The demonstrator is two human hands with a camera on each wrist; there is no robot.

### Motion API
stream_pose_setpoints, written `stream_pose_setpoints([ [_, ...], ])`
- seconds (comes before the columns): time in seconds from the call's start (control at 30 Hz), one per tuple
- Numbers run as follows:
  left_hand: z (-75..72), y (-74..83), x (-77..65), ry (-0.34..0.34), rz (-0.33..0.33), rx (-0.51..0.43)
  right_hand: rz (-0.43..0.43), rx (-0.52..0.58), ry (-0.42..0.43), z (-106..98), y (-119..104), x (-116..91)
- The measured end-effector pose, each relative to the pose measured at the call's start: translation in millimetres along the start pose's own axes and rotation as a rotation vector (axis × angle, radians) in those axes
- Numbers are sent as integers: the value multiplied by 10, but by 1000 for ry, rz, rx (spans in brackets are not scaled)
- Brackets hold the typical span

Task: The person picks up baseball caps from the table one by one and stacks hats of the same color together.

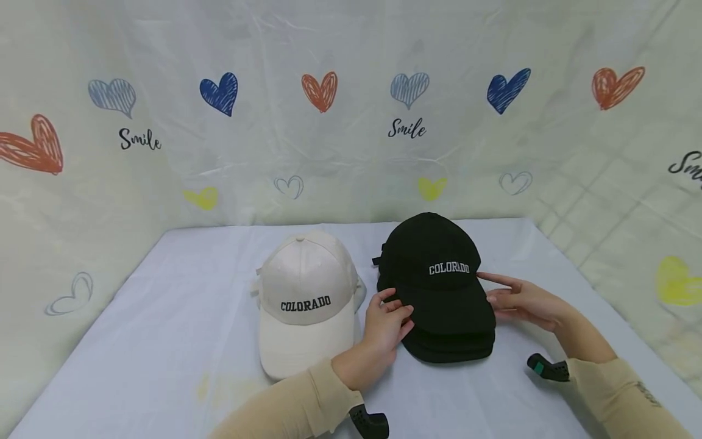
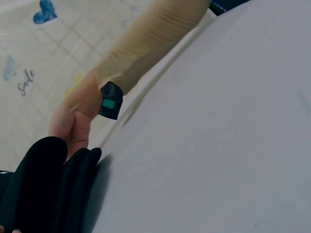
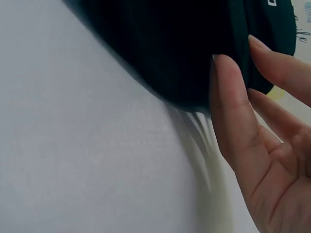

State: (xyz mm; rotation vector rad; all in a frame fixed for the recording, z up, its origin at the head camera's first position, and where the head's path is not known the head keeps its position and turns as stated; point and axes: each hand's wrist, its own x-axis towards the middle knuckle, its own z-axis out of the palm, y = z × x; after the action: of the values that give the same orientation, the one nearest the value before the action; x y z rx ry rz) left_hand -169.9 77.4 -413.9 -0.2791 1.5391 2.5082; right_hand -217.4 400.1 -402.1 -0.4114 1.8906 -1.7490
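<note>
A stack of black caps point(image 1: 439, 305) stands right of centre in the head view, brims toward me, the top one lettered COLORADO. At its left edge, my left hand point(image 1: 384, 323) has its loosely bent fingertips against the brim. My right hand point(image 1: 529, 303) is at the opposite side, index finger extended to the cap's edge. In the right wrist view, the fingers of that right hand point(image 3: 243, 121) lie along the dark brims point(image 3: 160, 48). The left wrist view shows the layered brims point(image 2: 41, 184) with the right hand point(image 2: 70, 127) behind them.
Left of the black stack sits a white COLORADO cap point(image 1: 307, 292), with another cap edge showing behind it. Both rest on a white-covered table point(image 1: 181, 329). A pale backdrop point(image 1: 351, 146) with hearts and "Smile" lettering rises behind. Black devices point(image 1: 548, 368) are strapped at both wrists.
</note>
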Motion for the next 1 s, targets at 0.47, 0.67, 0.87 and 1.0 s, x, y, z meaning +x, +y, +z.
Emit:
stream_pose_setpoints([
  [0.47, -4, -30, 36, 11, 59, 87, 28, 55, 44, 22, -44, 97],
  [0.67, -28, -27, 44, 11, 48, 126, 53, 60, 56, 17, -29, 97],
  [0.87, -19, -49, 37, 20, 79, 174, 61, 51, 57, 30, -19, 87],
  [1.0, -6, -39, 23, 12, 94, 182, 62, 41, 68, 32, -30, 94],
])
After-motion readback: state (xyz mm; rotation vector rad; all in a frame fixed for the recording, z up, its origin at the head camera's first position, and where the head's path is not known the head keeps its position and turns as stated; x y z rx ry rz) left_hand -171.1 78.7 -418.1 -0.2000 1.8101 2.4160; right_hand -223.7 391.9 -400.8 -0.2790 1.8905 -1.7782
